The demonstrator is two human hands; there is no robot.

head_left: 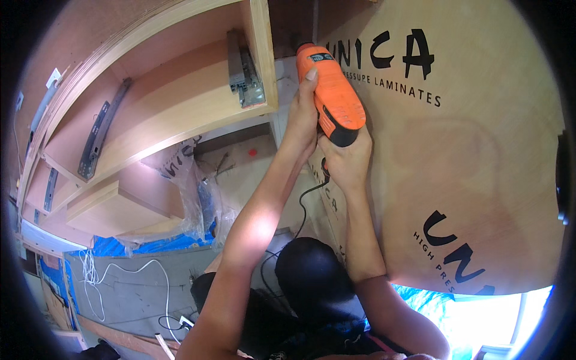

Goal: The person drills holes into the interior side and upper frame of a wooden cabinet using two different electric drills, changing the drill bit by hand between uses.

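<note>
An orange corded power tool (333, 90) with black trim is held up at a board (462, 162) printed with black lettering, its red-collared front end at the inner corner beside a wooden cabinet (174, 90). My left hand (303, 108) wraps round the tool's side, thumb near its front. My right hand (348, 159) grips it lower down, beneath the black rear part, where the handle is mostly hidden. A black cord (303, 201) runs from below my right hand down past my bent knee. Whether the tool's tip touches the surface cannot be made out.
Metal drawer slides (96, 141) are fixed inside the cabinet. Below it are a pale wooden box (120, 204), crumpled clear plastic (198, 180) and blue sheeting (114, 245). A tangled white cable (159, 267) lies at lower left on a grey floor (132, 294). Bright light enters at lower right.
</note>
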